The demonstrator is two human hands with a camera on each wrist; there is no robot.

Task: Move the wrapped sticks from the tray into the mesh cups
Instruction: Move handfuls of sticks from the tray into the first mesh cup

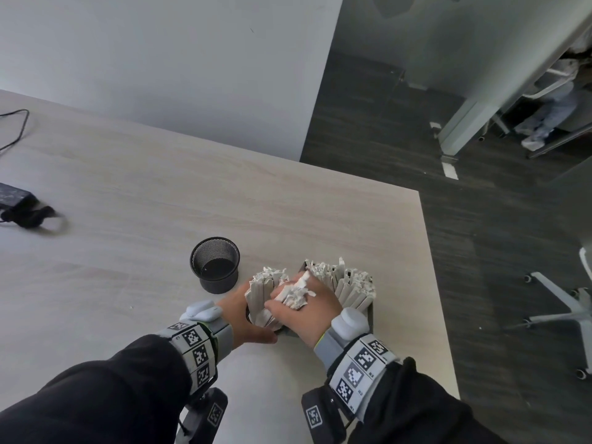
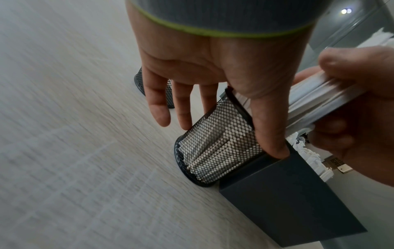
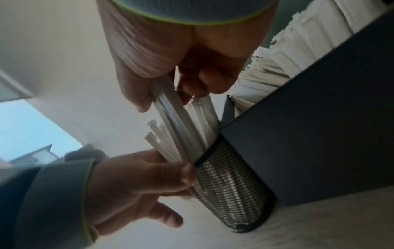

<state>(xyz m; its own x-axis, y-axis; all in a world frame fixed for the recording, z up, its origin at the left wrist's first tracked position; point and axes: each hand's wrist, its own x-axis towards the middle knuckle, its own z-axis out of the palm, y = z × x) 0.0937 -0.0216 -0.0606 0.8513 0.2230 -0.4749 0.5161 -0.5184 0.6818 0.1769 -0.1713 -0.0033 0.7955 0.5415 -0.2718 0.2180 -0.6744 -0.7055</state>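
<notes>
Right hand: the right hand (image 1: 304, 302) sits low and centre in the head view, fingers curled tight around a bundle of wrapped sticks (image 1: 293, 294), thumb on one side and fingers on the other; in its own wrist view the bundle's lower ends stand inside the near cup.
Left hand: the left hand (image 1: 246, 315) lies just left of the right one, thumb pressed along the near cup's side facing the tray, the other fingers (image 2: 157, 104) straight and spread behind the cup.
Near mesh cup: the near mesh cup (image 2: 217, 143) stands on the table, touching the tray's corner, already holding many wrapped sticks that rise above its rim; in the head view the hands and sticks hide nearly all of it.
Far mesh cup: the far mesh cup (image 1: 214, 265) stands just up and left of the hands, with no sticks visible inside.
Tray: the dark tray (image 2: 287, 198) sits at the right of the hands, packed with upright white sticks in the tray (image 1: 346, 280).
Table: a pale wood-grain table (image 1: 160, 193) fills the centre of the head view.
Left edge: a black power adapter (image 1: 16, 200) and its cable (image 1: 16, 126) lie at the far left.
Right side: dark floor (image 1: 480, 235) and a chair base (image 1: 563, 302).
</notes>
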